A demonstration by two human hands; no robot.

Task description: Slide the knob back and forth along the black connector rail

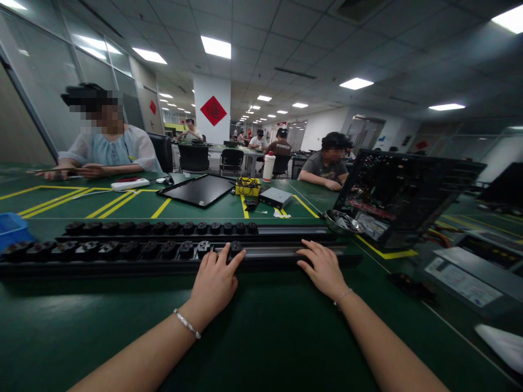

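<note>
A green table (261, 343) fills the lower part of the frame, in a big room with bright lights up top. Just left of the middle of the frame, a small black block (236, 246) sits on the long near rail (272, 252). The block looks light and hard, and best held by its two sides with fingertips. The rail looks stiff and smooth, so it may slide if pushed; it is long, so two hands set well apart would hold it best. The left hand (214, 279) has its fingertips at the block, but I cannot tell if they pinch it or only touch it. The right hand (323, 270) is spread out and holds nothing, with its fingertips at the bare part of the rail. Above is the far rail (294, 231), with more blocks. A shiny bowl (342, 222) and a computer case (388, 209) stand on the right, and a blue bin (14, 228) is at the left edge.
</note>
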